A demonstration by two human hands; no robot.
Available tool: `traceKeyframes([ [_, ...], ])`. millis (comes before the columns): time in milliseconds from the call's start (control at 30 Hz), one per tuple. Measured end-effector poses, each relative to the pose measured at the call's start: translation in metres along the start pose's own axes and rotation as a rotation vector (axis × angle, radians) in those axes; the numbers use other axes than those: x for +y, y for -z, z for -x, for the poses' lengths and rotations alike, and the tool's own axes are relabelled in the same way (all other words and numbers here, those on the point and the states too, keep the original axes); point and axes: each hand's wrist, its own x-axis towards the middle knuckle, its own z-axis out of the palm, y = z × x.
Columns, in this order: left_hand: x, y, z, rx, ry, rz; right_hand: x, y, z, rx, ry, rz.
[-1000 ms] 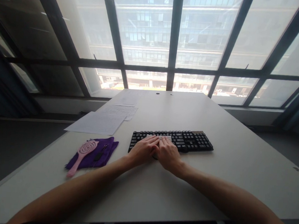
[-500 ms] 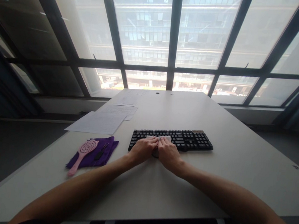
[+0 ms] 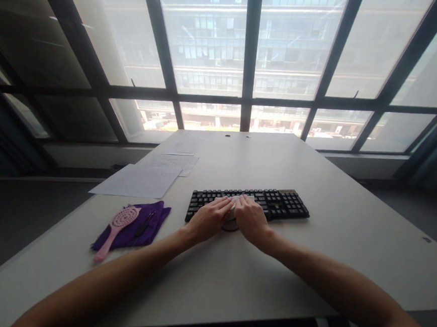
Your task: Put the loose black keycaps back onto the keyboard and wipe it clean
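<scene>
A black keyboard (image 3: 283,205) lies across the middle of the white table. Over its left and central keys is a white cloth or tissue (image 3: 234,205), mostly covered by my fingers. My left hand (image 3: 209,217) presses on the left part of the cloth, fingers together. Beside it, my right hand (image 3: 251,219) holds the right part, its fingers close together too. Between my hands, a dark cable loop (image 3: 230,229) shows at the keyboard's near edge.
On the left of the white table (image 3: 332,253) a pink hairbrush (image 3: 124,217) and a small black tool (image 3: 141,229) rest on a folded purple cloth (image 3: 156,224). Paper sheets (image 3: 137,181) lie behind them. Large windows stand beyond the far edge.
My right hand has moved slightly up and right over the keys, and more of the cloth and cable loop shows between my hands. The whole view has shifted a little.
</scene>
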Motion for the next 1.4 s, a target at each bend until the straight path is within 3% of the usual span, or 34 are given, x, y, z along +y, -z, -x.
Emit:
traceKeyframes([
  [200,-0.001,-0.002,0.001,-0.047,-0.029,-0.002,0.002,0.000,0.001,-0.014,-0.012,-0.013],
  [533,0.000,-0.004,0.001,-0.042,0.110,-0.079,0.001,-0.006,0.003,0.014,0.081,-0.063],
  [967,-0.009,-0.016,0.008,-0.084,0.033,-0.010,0.004,-0.023,-0.002,-0.004,0.142,-0.029],
  [1400,-0.004,-0.004,0.002,-0.072,-0.044,-0.052,-0.005,0.001,-0.001,-0.089,0.124,0.011],
])
